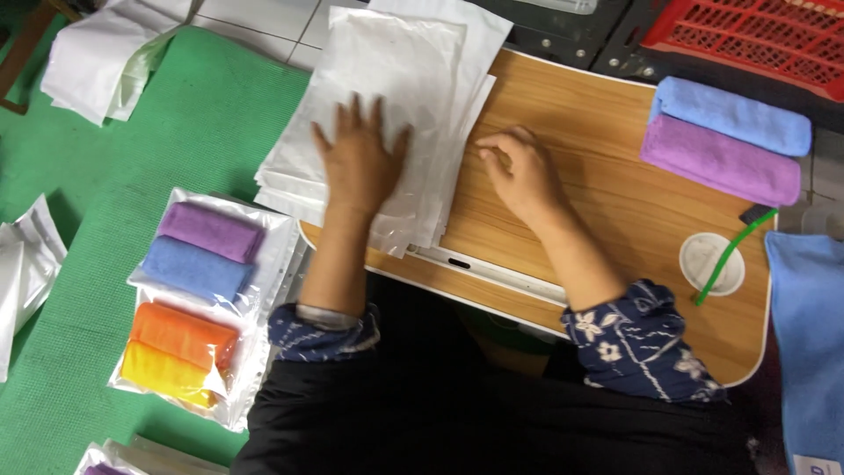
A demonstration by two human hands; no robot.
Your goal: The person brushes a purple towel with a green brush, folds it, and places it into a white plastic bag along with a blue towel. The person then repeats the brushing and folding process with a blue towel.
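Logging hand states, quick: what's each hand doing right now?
Left hand: open, flat on the bag stack.
Right hand: fingers curled at the stack's edge, holding nothing.

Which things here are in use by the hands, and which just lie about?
In use: left hand flat on the stack of clear bags; right hand at the stack's edge.
Lying about: packed cloths, rolled blue and purple cloths, cup with green straw, red crate.

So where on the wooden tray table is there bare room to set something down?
The widest bare patch of the tray table lies between the right hand and the folded purple cloth. A narrower strip runs along the near edge, left of the cup lid. The left end is crowded: the bag stack lies under the left hand.
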